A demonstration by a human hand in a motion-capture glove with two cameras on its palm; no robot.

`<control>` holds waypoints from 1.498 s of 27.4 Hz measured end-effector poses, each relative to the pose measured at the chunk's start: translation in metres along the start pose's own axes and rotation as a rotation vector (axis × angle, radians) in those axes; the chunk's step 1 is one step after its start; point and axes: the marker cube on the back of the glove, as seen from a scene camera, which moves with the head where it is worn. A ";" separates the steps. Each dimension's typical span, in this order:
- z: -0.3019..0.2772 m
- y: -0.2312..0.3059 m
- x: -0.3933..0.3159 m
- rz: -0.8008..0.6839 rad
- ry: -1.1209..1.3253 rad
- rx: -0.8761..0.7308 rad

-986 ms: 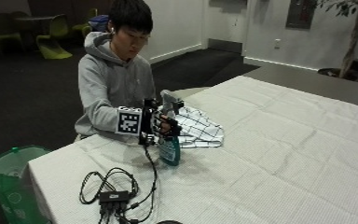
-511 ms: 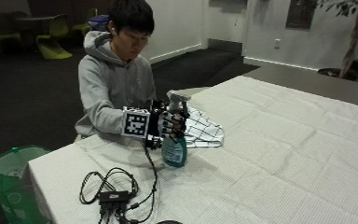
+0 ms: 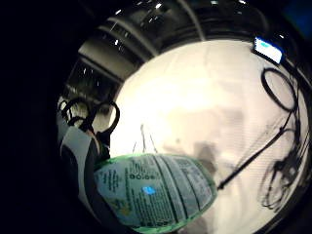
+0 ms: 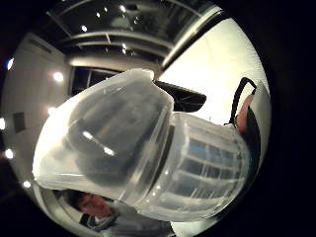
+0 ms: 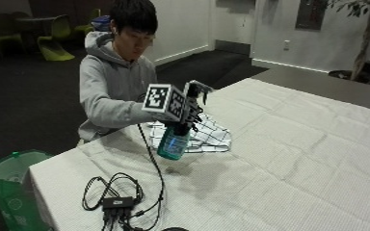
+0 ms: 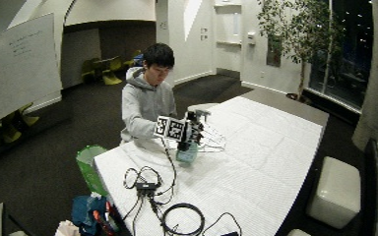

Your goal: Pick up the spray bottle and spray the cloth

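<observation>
In the outside view my gloved right hand (image 5: 184, 111) grips the neck of the spray bottle (image 5: 173, 143), a clear bottle of teal liquid with a pale trigger head (image 5: 198, 88). The bottle hangs upright a little above the white table (image 5: 287, 159), its shadow below it. The white cloth with a black grid (image 5: 209, 135) lies crumpled on the table just behind the bottle, in front of the person. The little finger side view shows the bottle's label (image 3: 156, 195) close to the palm. In the thumb side view the clear spray head (image 4: 118, 143) fills the picture. The wide view shows hand (image 6: 192, 130), bottle (image 6: 187, 153) and cloth (image 6: 213, 141).
A black hub with looped cables (image 5: 117, 201) lies near the table's front left corner, and one cable runs up to the hand. A green bin (image 5: 8, 185) stands on the floor beside that corner. A white stool (image 6: 336, 191) stands past the table's far side.
The hand has lifted the spray bottle off the table; before, it stood on the tablecloth beside the cloth. The cloth has not moved.
</observation>
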 end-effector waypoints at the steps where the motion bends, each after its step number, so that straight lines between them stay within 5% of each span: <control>1: 0.000 0.001 -0.010 -0.023 0.045 -0.065; 11: 0.014 0.031 -0.096 -0.129 0.504 -0.595; 17: 0.037 0.045 -0.107 -0.093 0.705 -0.771; 27: 0.090 0.061 -0.075 -0.039 0.841 -0.898; 41: 0.062 0.053 -0.119 -0.043 0.961 -0.815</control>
